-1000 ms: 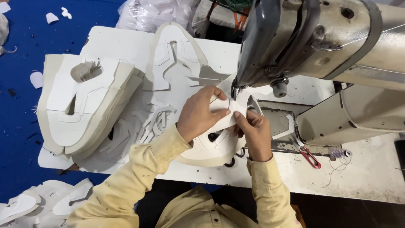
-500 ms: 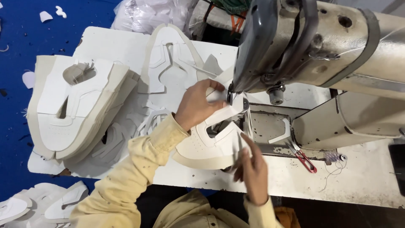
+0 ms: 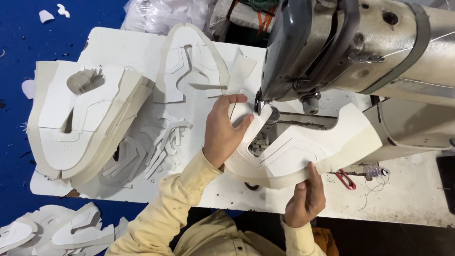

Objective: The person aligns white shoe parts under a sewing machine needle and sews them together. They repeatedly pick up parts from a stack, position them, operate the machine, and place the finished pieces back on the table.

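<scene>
A white shoe upper [image 3: 308, 147] lies spread under the head of a grey sewing machine [image 3: 360, 47]. My left hand [image 3: 225, 130] presses its left end flat beside the needle area, fingers bent over the edge. My right hand [image 3: 305, 199] pinches the near edge of the same upper from below, thumb on top. Both sleeves are pale yellow.
A stack of white shoe uppers [image 3: 80, 118] sits at the table's left. Another flat upper [image 3: 189, 61] lies at the back, with small cut strips [image 3: 161, 142] between. More uppers [image 3: 57, 230] lie on the blue floor. Red snips [image 3: 346, 179] rest near the machine base.
My right hand dropped from beside the needle to the near edge of the upper. The upper has swung round and now spreads out to the right under the machine.
</scene>
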